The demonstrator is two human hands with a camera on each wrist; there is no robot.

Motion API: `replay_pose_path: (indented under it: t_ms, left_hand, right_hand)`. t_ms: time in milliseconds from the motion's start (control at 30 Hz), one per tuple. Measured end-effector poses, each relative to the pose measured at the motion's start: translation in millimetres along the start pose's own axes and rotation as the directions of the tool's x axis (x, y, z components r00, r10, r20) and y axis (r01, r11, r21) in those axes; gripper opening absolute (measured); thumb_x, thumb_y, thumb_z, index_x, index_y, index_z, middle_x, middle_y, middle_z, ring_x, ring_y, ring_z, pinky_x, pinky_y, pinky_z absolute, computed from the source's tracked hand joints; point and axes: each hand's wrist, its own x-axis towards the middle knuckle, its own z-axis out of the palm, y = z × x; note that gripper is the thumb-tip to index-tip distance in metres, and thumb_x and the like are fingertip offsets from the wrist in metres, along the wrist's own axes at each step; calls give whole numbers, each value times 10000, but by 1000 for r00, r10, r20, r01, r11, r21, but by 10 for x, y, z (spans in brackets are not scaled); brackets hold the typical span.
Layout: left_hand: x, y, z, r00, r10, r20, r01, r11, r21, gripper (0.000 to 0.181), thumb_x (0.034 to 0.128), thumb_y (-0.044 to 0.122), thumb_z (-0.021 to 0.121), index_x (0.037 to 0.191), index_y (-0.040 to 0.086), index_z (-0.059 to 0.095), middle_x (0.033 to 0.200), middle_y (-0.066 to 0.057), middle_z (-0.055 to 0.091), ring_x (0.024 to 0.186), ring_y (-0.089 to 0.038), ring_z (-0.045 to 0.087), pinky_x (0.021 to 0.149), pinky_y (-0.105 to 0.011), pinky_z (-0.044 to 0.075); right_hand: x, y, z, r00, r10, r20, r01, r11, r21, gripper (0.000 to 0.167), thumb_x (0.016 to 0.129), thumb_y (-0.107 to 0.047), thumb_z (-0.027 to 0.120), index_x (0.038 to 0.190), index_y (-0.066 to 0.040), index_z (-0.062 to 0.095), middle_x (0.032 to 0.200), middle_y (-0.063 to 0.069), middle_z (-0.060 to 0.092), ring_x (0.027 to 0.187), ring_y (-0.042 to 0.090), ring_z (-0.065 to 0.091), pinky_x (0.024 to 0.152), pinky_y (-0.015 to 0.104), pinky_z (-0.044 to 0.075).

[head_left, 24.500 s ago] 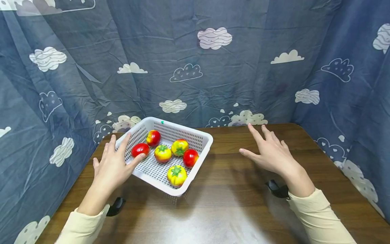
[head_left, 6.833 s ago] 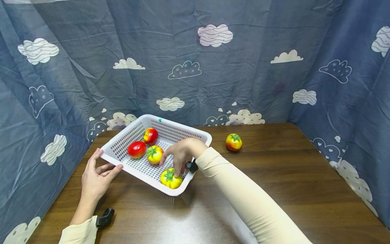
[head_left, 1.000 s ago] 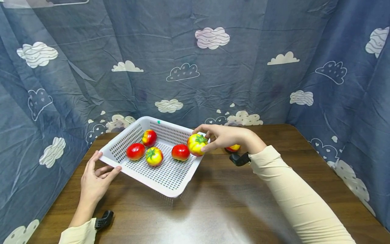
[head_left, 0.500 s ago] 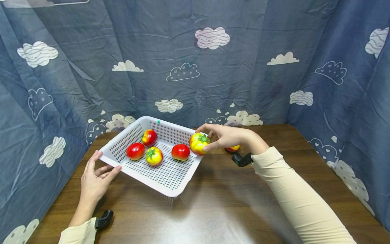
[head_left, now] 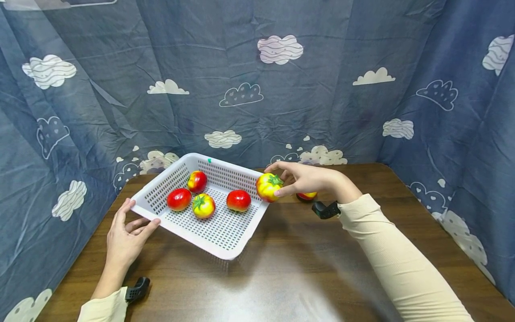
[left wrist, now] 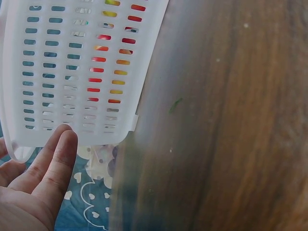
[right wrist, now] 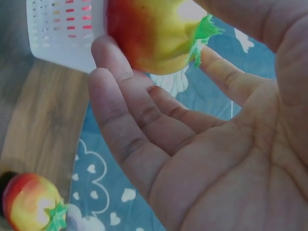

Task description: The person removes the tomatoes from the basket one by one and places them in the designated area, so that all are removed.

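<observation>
The left hand (head_left: 125,241) grips the near left corner of the white perforated basket (head_left: 193,236), thumb on the rim; its fingers lie against the basket wall (left wrist: 48,138) in the left wrist view. A yellow-red tomato with a green leafy top (head_left: 268,187) is pinched between thumb and fingers of the right hand (head_left: 310,180), over the basket's right rim. The right wrist view shows this tomato (right wrist: 154,33) at the fingertips. Inside the basket lie a red-yellow fruit (head_left: 197,181), a red one (head_left: 179,199), a yellow-red tomato (head_left: 203,206) and another red one (head_left: 238,201).
Another tomato (head_left: 307,196) rests on the brown wooden table (head_left: 281,277), partly hidden behind the right hand; it also shows in the right wrist view (right wrist: 32,204). A blue cloud-patterned curtain (head_left: 322,112) hangs around the table's back and sides.
Over the last second the right hand has carried its tomato slightly rightward across the basket rim. Earlier, that tomato lay in the basket's near corner. The left hand and basket have stayed still lately.
</observation>
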Motion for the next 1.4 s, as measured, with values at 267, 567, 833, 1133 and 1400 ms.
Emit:
replay_pose_path:
  t_ms: [267,567,833,1133,1400]
  left_hand:
    - [6,4,-4,1000,-6,2,6,1000,3,915,894,106,883,1651,56,371,1774,-56,286,942,228,609,786,-8,537]
    - [-2,-1,-8,1000,-4,-4,4,1000,-3,904,893,97,882,1645,56,383,1769,-65,296,936,221,615,788,-7,536]
    - [5,-12,-7,1000,5,-7,-6,1000,-15,890,887,75,881,1634,44,398,1765,-74,300,940,199,637,787,-14,543]
    - [20,-27,7,1000,27,-3,-27,999,-34,900,880,61,884,1634,28,393,1771,-111,278,936,202,634,775,-16,545]
    - [3,-23,12,1000,21,-13,-21,1000,-20,888,882,60,882,1629,37,404,1762,-93,301,927,222,621,774,-10,540]
  right_hand:
    - [-91,127,-58,998,44,-40,-44,999,-9,653,987,-357,792,1550,-228,487,1389,176,648,1329,377,643,1130,539,540]
    - [-221,333,-153,993,96,-75,-91,993,69,641,979,-330,800,1535,-256,490,1366,176,630,1298,359,600,1009,437,599]
    - [-309,548,-201,986,135,-94,-126,987,102,669,975,-301,807,1547,-194,477,1290,188,639,1171,293,630,985,434,608]
    - [-402,709,-283,981,165,-97,-152,980,127,677,986,-248,794,1560,-148,451,1249,199,641,1137,297,659,941,376,625]
    - [-463,849,-344,981,174,-92,-158,975,155,694,1008,-221,765,1584,-82,404,1259,237,650,1067,270,746,907,364,624]
